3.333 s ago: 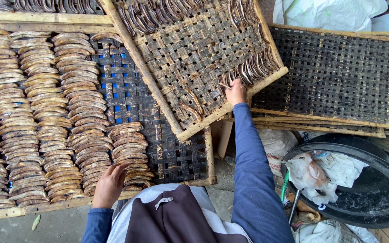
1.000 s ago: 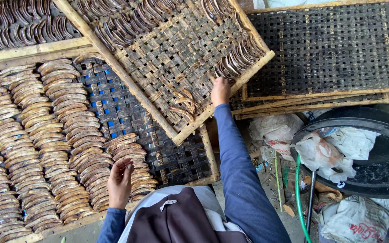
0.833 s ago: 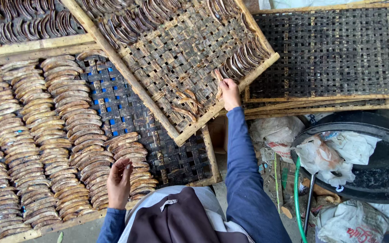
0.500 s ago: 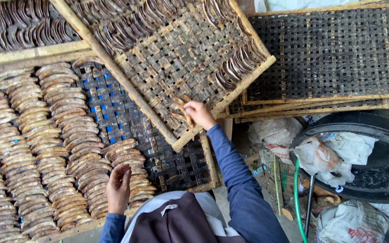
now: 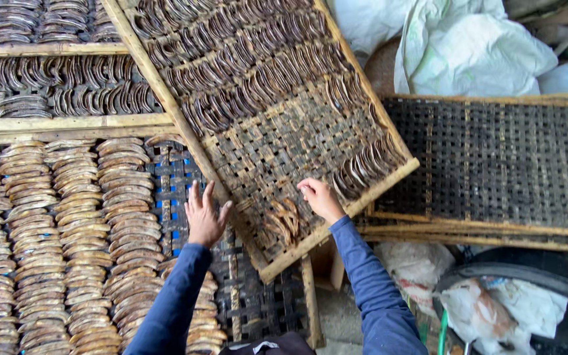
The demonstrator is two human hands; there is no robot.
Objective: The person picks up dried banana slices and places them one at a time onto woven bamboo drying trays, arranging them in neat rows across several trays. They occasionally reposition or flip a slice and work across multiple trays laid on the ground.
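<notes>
A woven bamboo tray [image 5: 310, 246] lies tilted across the others, bearing rows of dark curved dried slices [image 5: 244, 72]. My right hand [image 5: 321, 199] rests on its lower weave beside a small bunch of brown slices [image 5: 284, 220], fingers curled; I cannot tell whether it grips any. My left hand [image 5: 205, 215] hovers with fingers spread by the tilted tray's left edge, above a flat tray [image 5: 172, 171] packed with lighter brown slices [image 5: 47, 223]. Both arms wear blue sleeves.
A bare dark woven tray [image 5: 494, 164] sits stacked on others at the right. More filled trays [image 5: 54, 92] lie at the upper left. White sacks [image 5: 455, 46] stand behind. A black tub [image 5: 560, 289] with plastic bags is at the lower right.
My left hand rose from the slices near my body up to the tilted tray's left edge. My right hand slid from the tray's right rim leftward onto its lower weave.
</notes>
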